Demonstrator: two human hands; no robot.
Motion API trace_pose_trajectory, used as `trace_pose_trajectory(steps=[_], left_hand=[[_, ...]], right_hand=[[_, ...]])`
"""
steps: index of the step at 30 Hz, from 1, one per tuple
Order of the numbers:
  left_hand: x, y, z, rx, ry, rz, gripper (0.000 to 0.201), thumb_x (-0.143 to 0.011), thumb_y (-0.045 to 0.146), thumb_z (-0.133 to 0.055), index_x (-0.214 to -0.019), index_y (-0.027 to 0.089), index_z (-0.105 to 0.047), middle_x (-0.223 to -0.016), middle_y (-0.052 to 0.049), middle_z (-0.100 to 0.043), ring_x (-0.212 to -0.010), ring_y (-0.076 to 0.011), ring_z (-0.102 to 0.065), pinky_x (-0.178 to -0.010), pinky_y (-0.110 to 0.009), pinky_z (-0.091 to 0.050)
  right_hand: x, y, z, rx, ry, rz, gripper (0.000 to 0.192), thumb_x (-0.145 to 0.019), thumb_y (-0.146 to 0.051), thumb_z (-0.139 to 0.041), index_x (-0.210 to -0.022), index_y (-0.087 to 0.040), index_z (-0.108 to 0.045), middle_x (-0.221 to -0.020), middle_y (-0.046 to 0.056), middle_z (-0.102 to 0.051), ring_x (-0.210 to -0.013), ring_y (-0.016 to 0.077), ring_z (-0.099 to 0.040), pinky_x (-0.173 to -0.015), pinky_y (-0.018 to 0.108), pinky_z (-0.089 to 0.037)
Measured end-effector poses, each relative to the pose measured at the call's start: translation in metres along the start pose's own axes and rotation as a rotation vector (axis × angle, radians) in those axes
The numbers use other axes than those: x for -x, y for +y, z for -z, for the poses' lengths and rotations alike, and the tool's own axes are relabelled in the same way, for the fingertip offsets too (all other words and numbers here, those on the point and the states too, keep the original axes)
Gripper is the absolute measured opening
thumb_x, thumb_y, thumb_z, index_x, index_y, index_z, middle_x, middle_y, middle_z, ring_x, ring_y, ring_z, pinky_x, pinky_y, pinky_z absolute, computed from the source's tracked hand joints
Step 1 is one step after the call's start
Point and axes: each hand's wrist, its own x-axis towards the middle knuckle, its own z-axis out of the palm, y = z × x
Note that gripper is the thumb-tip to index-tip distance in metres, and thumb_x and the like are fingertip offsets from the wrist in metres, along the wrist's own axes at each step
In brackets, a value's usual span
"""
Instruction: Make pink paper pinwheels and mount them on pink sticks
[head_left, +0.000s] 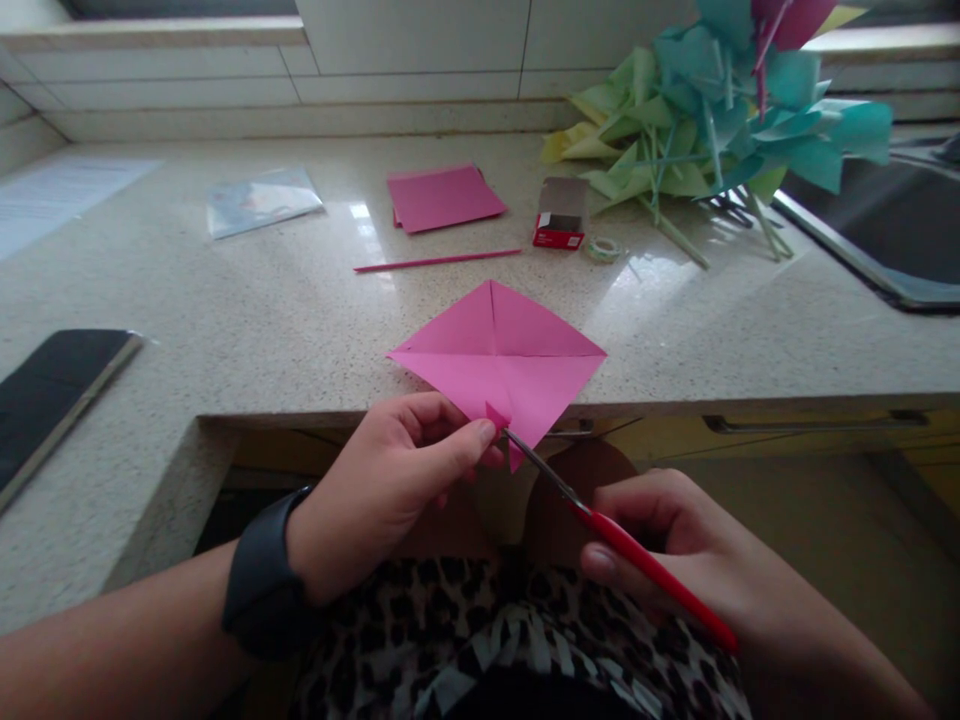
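Observation:
A creased pink paper square (496, 330) lies corner-on at the counter's front edge, its near corner jutting out over the edge. My left hand (405, 455), with a dark band on the wrist, pinches the near left side of the paper between thumb and fingers. A small flap there is bent up. My right hand (675, 540) grips red-handled scissors (637, 555). The blades reach up to the paper right beside my left thumb, and their tips are partly hidden at the flap.
Behind the paper lie a thin pink stick (437, 261), stacked pink sheets (448, 198), a small red box (559, 215) and a tape roll (604, 249). Paper pinwheels or flowers (712, 130) are heaped by the sink (885, 220). A clear packet (264, 203) and dark case (60, 395) sit left.

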Motion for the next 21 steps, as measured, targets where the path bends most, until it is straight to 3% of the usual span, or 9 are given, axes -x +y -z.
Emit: trace_pose_trajectory(steps=[21], left_hand=[[0.0024, 0.0012, -0.0008, 0.004, 0.01, 0.006, 0.024, -0.087, 0.04, -0.073, -0.086, 0.016, -0.075, -0.081, -0.003, -0.074, -0.064, -0.0087, -0.054, -0.05, -0.016, -0.038]], right_hand=[[-0.001, -0.0038, -0.0003, 0.042, -0.033, 0.019, 0.04, -0.078, -0.046, -0.079, -0.061, -0.017, -0.057, -0.052, -0.005, -0.045, -0.046, 0.0072, -0.035, -0.04, 0.022, -0.02]])
